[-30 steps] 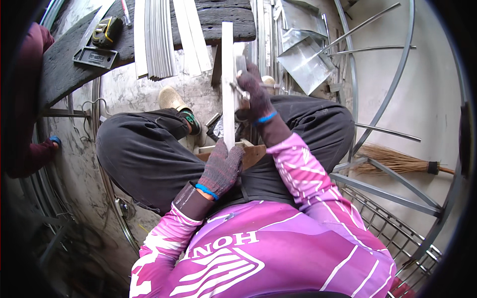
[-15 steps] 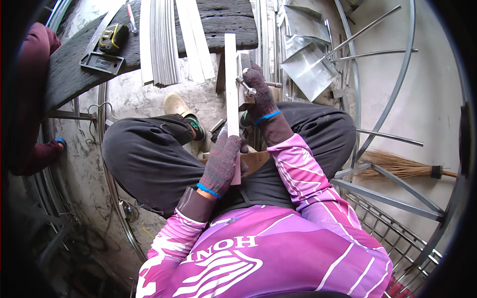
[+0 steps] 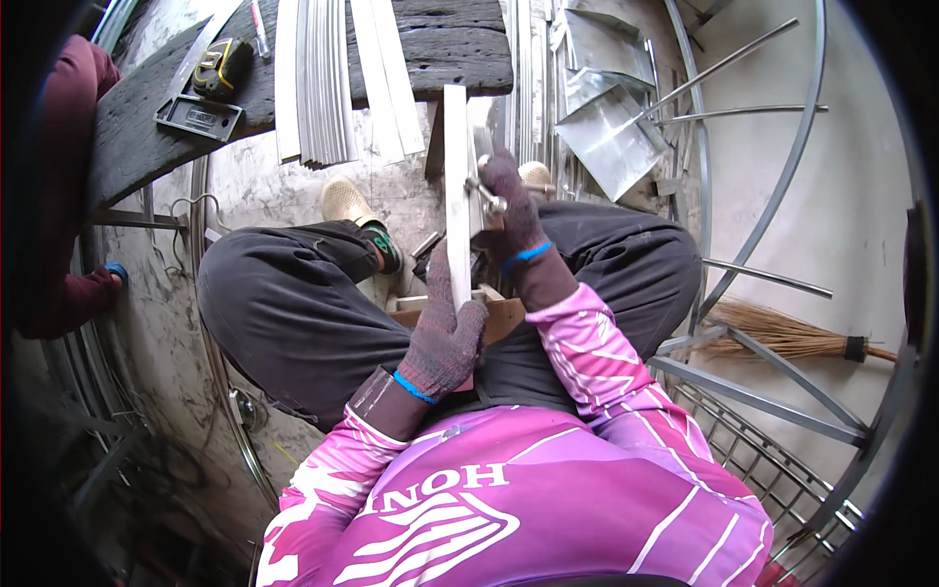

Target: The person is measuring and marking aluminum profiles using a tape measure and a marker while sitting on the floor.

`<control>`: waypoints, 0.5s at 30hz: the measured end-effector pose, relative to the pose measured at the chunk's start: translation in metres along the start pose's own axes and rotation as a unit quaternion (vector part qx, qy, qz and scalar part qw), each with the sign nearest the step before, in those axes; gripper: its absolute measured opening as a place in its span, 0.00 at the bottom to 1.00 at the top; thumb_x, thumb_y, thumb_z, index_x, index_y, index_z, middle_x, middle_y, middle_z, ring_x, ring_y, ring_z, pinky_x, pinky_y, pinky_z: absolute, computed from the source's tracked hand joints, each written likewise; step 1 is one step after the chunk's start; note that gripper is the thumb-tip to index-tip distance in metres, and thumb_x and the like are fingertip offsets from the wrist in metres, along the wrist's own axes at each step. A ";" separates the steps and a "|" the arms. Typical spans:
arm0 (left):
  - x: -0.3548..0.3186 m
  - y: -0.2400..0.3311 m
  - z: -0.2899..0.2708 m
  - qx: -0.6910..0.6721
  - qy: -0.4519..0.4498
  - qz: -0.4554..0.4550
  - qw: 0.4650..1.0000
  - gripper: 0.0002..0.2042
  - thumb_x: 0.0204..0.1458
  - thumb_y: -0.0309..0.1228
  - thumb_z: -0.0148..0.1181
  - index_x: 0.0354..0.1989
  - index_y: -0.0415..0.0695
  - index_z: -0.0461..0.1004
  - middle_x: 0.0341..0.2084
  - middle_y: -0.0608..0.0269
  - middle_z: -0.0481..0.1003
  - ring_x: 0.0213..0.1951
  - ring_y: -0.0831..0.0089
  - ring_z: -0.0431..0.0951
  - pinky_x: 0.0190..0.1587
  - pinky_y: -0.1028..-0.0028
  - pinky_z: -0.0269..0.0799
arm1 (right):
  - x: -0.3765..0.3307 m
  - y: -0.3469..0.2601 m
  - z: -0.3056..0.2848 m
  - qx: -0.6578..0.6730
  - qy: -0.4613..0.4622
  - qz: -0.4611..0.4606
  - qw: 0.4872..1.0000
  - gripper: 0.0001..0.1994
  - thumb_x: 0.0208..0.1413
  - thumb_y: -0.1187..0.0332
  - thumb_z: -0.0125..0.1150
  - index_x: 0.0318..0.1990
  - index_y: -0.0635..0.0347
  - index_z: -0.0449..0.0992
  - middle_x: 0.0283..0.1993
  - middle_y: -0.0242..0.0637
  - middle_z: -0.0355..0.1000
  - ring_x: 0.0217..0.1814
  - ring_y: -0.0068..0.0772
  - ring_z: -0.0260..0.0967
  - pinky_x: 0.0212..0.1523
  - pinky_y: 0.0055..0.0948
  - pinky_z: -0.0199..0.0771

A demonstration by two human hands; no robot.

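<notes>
Gripping a pale metal bar in left hand, a metal tool in right hand

Wearing dark knit gloves with blue cuff edges on both hands. Coming in from the lower edge with left forearm, angled up to the right; closed round the bar's lower part, with one finger stretched along its left side and thumb across to the right. Coming in from the lower right with right forearm; curled round the tool, right beside the bar. Cannot tell the exact kind of tool, nor whether touching the bar.

Bar: held lengthwise between the knees, with far end near the tabletop.

Counted: one bar, one tool in hand. On the dark wooden tabletop, one tape measure, one metal square, one slim pen, plus many metal strips, overhanging the near edge, too closely layered to count. On the floor, two beige shoes. At right, one straw broom.
</notes>
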State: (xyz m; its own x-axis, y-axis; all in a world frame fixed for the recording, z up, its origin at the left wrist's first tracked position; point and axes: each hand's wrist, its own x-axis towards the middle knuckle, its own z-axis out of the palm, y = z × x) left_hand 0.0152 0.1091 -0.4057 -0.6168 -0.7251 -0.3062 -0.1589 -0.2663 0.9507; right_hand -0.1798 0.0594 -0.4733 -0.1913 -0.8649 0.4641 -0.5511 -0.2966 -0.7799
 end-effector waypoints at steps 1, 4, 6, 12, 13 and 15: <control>-0.004 0.000 0.001 -0.015 -0.008 0.006 1.000 0.36 0.56 0.23 0.44 0.71 0.51 0.35 0.20 0.66 0.66 0.17 0.80 0.66 0.19 0.77 0.66 | 0.006 0.007 -0.001 -0.002 0.000 0.003 1.000 0.15 0.56 0.69 0.51 0.50 0.62 0.66 0.49 0.47 0.66 0.56 0.57 0.63 0.59 0.46 0.61; -0.004 0.006 0.001 -0.053 -0.017 0.000 0.998 0.35 0.54 0.23 0.45 0.70 0.43 0.36 0.42 0.53 0.59 0.40 0.68 0.62 0.41 0.73 0.60 | 0.036 0.023 -0.007 -0.085 -0.055 0.034 0.994 0.22 0.46 0.76 0.58 0.52 0.63 0.67 0.49 0.48 0.67 0.54 0.48 0.65 0.58 0.33 0.64; -0.006 0.010 -0.002 -0.086 -0.013 -0.018 0.996 0.36 0.52 0.24 0.46 0.69 0.35 0.37 0.62 0.41 0.52 0.62 0.57 0.58 0.64 0.68 0.53 | 0.038 0.020 -0.006 -0.049 -0.040 0.051 0.997 0.17 0.49 0.72 0.56 0.48 0.62 0.68 0.46 0.46 0.66 0.54 0.47 0.65 0.59 0.36 0.64; -0.006 0.004 -0.002 -0.075 -0.012 -0.013 0.997 0.36 0.52 0.23 0.46 0.69 0.35 0.37 0.62 0.43 0.53 0.61 0.59 0.58 0.63 0.69 0.54 | -0.012 0.008 0.000 -0.081 -0.029 -0.057 0.995 0.12 0.53 0.66 0.52 0.44 0.59 0.69 0.49 0.50 0.64 0.51 0.55 0.64 0.52 0.45 0.65; -0.008 0.004 -0.004 -0.095 -0.005 -0.021 0.995 0.35 0.52 0.23 0.46 0.69 0.35 0.38 0.61 0.43 0.54 0.61 0.59 0.59 0.63 0.69 0.55 | -0.010 0.008 0.005 -0.112 -0.038 -0.057 0.991 0.11 0.54 0.66 0.51 0.43 0.60 0.69 0.48 0.50 0.65 0.52 0.56 0.64 0.53 0.47 0.65; -0.009 0.005 -0.006 -0.115 -0.004 -0.026 0.993 0.35 0.52 0.23 0.46 0.69 0.35 0.38 0.61 0.43 0.54 0.61 0.59 0.59 0.62 0.69 0.55 | 0.016 0.006 0.008 -0.020 0.019 -0.079 0.996 0.11 0.52 0.66 0.53 0.41 0.60 0.68 0.44 0.51 0.66 0.52 0.57 0.63 0.52 0.45 0.65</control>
State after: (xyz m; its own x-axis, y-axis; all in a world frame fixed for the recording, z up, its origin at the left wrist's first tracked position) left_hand 0.0246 0.1100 -0.3989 -0.6192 -0.7012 -0.3533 -0.0114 -0.4419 0.8970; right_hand -0.1797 0.0402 -0.4737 -0.1294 -0.7927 0.5958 -0.6084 -0.4110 -0.6789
